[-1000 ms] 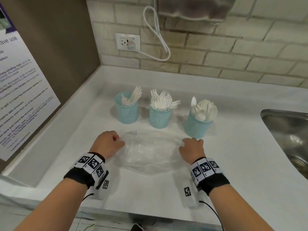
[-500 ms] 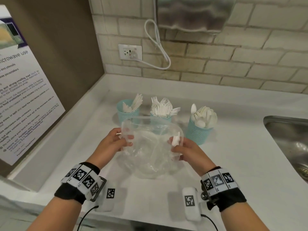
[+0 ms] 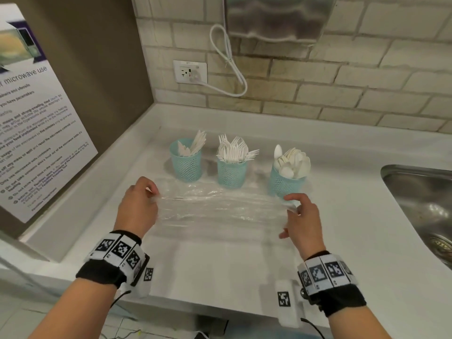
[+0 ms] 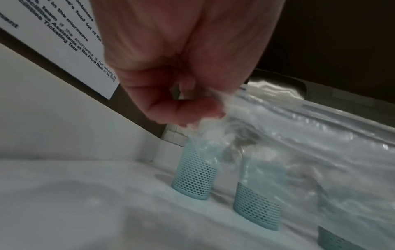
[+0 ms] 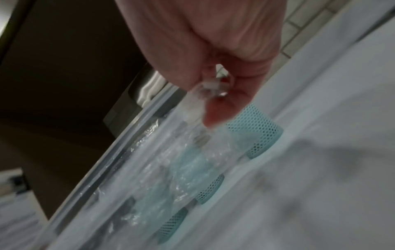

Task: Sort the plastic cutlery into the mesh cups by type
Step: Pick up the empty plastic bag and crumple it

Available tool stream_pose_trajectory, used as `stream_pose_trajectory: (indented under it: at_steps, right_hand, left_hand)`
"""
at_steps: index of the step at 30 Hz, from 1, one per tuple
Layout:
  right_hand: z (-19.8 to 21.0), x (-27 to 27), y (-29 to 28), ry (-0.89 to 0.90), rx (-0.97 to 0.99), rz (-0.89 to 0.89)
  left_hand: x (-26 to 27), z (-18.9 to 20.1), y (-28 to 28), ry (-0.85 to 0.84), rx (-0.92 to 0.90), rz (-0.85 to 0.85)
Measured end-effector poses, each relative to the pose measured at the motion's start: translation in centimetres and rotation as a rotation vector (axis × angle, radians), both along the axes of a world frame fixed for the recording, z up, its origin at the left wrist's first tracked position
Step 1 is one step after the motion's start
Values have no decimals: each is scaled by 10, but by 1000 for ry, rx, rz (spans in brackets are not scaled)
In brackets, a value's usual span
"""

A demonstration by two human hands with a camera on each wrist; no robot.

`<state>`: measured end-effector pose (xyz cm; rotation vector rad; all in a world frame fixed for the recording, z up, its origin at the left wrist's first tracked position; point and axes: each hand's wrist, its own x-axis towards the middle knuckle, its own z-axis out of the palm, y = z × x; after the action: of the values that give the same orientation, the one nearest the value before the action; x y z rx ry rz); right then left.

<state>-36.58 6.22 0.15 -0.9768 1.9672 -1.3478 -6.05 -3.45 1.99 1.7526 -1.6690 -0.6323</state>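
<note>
Both hands stretch a clear plastic bag [image 3: 220, 209] flat between them, above the white counter [image 3: 220, 265] and just in front of the 3 teal mesh cups. The left hand [image 3: 137, 206] pinches the bag's left end between thumb and curled fingertips [image 4: 205, 108], the film bunched at that pinch in the left wrist view. The right hand [image 3: 302, 221] pinches the right end the same way; in the right wrist view the crumpled film sits between thumb and forefinger, though blur makes it hard to tell how many fingers [image 5: 215, 116] are on it. The bag looks empty, pulled taut into long creases.

Taking the middle cup [image 3: 231, 173] as the marker: it stands upright and is packed with white plastic forks [image 3: 234, 150], tines up. Left of it, a little apart, the left cup [image 3: 187, 167] holds a smaller bunch of white knives [image 3: 195, 143] leaning to the right. Right of the middle cup, and slightly nearer the person, the right cup [image 3: 285, 183] is heaped with white spoons [image 3: 293, 161], bowls up. The right hand's fingertips are just in front of that cup.

Farther right of the middle cup, well apart, is a steel sink [image 3: 420, 206]. Behind the cups rises a brick wall with a wall outlet [image 3: 190, 71] and a looped white cord [image 3: 230, 67]. Far to the left of the middle cup a printed microwave notice [image 3: 36, 118] hangs on a brown panel.
</note>
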Motion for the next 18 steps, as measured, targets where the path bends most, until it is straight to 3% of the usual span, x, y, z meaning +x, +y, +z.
stream_pose_trajectory:
  at_steps: [5,7,9,14,18]
  right_hand:
    - [7,2,15,-223,110,209]
    - [11,-1,20,-368,61,259]
    - [12,-4,26,-377,45,281]
    - [14,-11,35,-400,32,212]
    - [13,-14,40,-349,-21,201]
  left_hand:
    - [-16,9,28,371,184,-168]
    - [-15,9,38,374,203,-306]
    - [-15,13,46,336,228,-381]
    - [-19,10,55,657,299,-300]
    - [-16,-1,58,572,241,-277]
